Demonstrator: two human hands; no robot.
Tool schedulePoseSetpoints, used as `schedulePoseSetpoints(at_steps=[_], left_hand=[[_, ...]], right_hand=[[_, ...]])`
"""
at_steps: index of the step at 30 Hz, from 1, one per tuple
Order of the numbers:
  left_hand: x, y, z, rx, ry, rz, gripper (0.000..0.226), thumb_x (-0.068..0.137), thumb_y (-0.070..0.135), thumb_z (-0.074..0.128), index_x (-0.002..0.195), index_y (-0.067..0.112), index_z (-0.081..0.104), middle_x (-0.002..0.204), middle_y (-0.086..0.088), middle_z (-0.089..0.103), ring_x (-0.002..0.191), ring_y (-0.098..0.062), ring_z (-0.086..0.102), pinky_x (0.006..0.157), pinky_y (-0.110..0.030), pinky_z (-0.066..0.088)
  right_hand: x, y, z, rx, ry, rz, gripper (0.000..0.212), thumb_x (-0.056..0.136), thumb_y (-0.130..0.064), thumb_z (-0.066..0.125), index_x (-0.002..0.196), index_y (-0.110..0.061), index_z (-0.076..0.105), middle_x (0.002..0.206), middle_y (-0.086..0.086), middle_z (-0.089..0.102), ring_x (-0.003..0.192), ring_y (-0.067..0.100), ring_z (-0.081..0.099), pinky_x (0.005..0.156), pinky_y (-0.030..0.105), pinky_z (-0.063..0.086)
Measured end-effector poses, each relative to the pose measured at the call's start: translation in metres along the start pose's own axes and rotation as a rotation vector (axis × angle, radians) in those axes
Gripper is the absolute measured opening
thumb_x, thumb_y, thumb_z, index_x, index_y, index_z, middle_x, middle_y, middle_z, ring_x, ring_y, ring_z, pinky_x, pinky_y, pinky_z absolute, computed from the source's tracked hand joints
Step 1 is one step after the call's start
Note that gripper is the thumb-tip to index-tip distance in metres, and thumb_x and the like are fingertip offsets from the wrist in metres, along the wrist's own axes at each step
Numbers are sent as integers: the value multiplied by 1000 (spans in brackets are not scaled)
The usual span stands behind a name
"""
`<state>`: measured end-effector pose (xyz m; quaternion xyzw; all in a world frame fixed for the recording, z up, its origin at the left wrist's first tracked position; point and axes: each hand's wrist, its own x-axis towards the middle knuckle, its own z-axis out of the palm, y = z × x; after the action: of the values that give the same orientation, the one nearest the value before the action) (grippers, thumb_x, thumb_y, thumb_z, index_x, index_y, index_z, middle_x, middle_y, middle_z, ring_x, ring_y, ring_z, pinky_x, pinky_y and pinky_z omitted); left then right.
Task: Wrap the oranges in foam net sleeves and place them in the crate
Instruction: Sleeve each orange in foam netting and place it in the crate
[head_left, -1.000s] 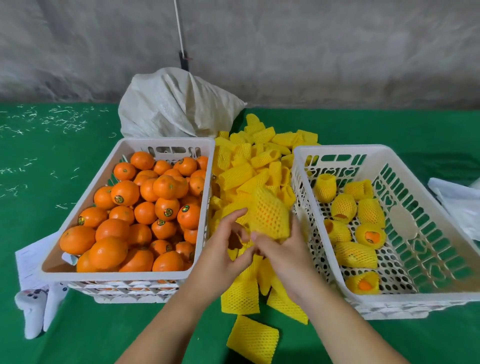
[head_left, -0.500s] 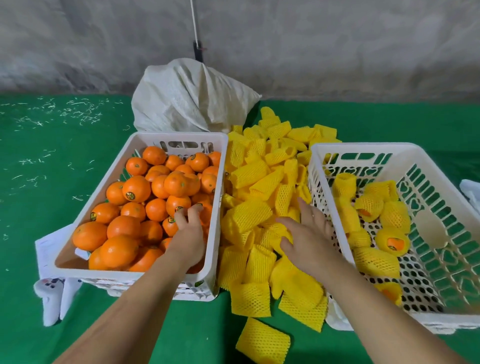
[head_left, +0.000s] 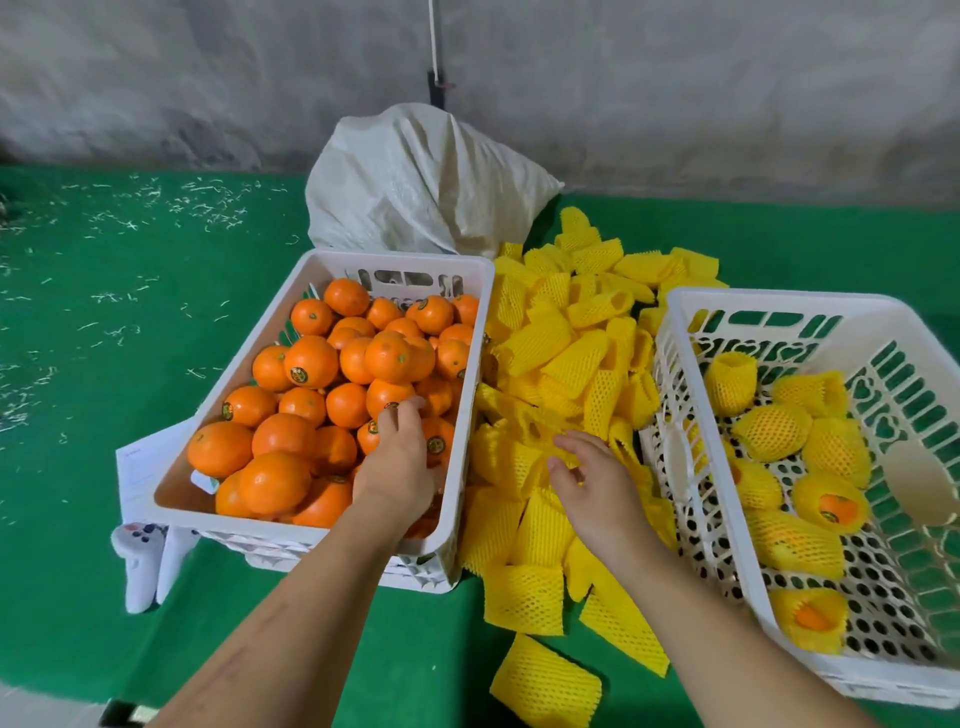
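Note:
Bare oranges (head_left: 311, 361) fill the left white crate (head_left: 234, 519). My left hand (head_left: 397, 457) is inside its near right corner, palm down, fingers curled over an orange that the hand mostly hides. A pile of yellow foam net sleeves (head_left: 571, 358) lies between the two crates. My right hand (head_left: 592, 478) is over the near part of this pile, thumb and fingers pinching a sleeve (head_left: 565, 457). The right white crate (head_left: 779, 301) holds several wrapped oranges (head_left: 771, 431) on its perforated floor.
A white woven sack (head_left: 415, 192) sits behind the left crate by the grey wall. White paper (head_left: 137, 467) pokes out under that crate. One loose sleeve (head_left: 545, 686) lies nearest me on the green cloth (head_left: 104, 312), which is strewn with small white scraps at the left.
A wrapped orange left both hands. My left hand went into the orange crate and closed over a fruit. My right hand came back from the right crate's edge to the sleeve pile.

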<state>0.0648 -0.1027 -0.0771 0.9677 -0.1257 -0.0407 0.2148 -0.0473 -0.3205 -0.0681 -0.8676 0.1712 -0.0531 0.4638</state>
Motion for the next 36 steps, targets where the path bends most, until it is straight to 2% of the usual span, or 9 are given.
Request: schedulePoseSetpoints(at_steps=[3, 7, 10, 14, 18, 23, 26, 29, 36], left_hand=[[-5, 0, -14, -159, 80, -40, 78, 90, 37, 80, 151, 24, 34, 145, -12, 31, 100, -33, 61, 70, -30, 52], [-23, 26, -37, -713, 175, 72, 74, 84, 38, 87, 135, 42, 34, 138, -1, 41, 113, -19, 60, 83, -23, 56], [-43, 56, -32, -1062, -13, 83, 77, 76, 50, 89, 130, 47, 35, 133, -10, 53, 98, -22, 73, 75, -30, 61], [-55, 62, -12, -1320, -334, 27, 84, 75, 63, 87, 146, 54, 44, 143, -13, 53, 114, -28, 68, 97, -44, 58], [-56, 54, -10, -1388, -438, 95, 88, 75, 64, 85, 151, 41, 46, 134, -12, 54, 96, -27, 68, 87, -39, 57], [-59, 54, -16, -1469, -563, 112, 95, 68, 66, 88, 147, 25, 54, 125, -15, 60, 71, -24, 61, 71, -34, 56], [-58, 52, -22, -1470, -645, 135, 99, 68, 66, 89, 145, 14, 54, 103, -11, 68, 62, -18, 61, 66, -29, 54], [-55, 52, -21, -1432, -693, 172, 91, 72, 62, 89, 141, 10, 60, 98, -16, 65, 58, -17, 60, 63, -27, 54], [-51, 55, -8, -1374, -403, 60, 69, 76, 59, 89, 134, 35, 62, 110, -4, 65, 75, -19, 61, 67, -29, 53]], right_hand=[[-18, 1, -6, 333, 139, 52, 9, 100, -20, 67, 107, -25, 71, 83, -16, 64, 66, -2, 59, 57, 13, 40], [-30, -13, -9, 572, 188, 116, 28, 96, -14, 70, 114, -34, 63, 113, -9, 64, 91, 7, 69, 69, 22, 54], [-34, -32, -7, 629, 196, 125, 19, 98, -25, 69, 111, -39, 70, 106, -14, 72, 93, 11, 70, 78, 29, 58], [-38, -43, -8, 681, 89, 177, 8, 99, -31, 67, 100, -27, 73, 95, -8, 75, 79, 6, 68, 64, 21, 54], [-40, -32, -16, 500, -120, 199, 4, 97, -19, 65, 100, -20, 68, 91, 1, 74, 66, 9, 66, 54, 19, 48], [-26, -33, -15, 420, 355, 117, 11, 96, -22, 69, 93, -22, 59, 86, 2, 62, 70, 4, 56, 58, 17, 44], [-21, -44, -6, 289, 365, 2, 20, 95, -26, 73, 89, -34, 55, 85, -13, 60, 81, -13, 55, 62, 7, 42], [-18, -50, 1, 334, 276, 25, 16, 97, -25, 71, 101, -38, 62, 95, -15, 64, 90, 0, 62, 73, 17, 51], [-29, -49, -22, 346, 230, -41, 11, 98, -27, 69, 107, -31, 73, 96, -18, 70, 90, -3, 64, 71, 20, 49]])
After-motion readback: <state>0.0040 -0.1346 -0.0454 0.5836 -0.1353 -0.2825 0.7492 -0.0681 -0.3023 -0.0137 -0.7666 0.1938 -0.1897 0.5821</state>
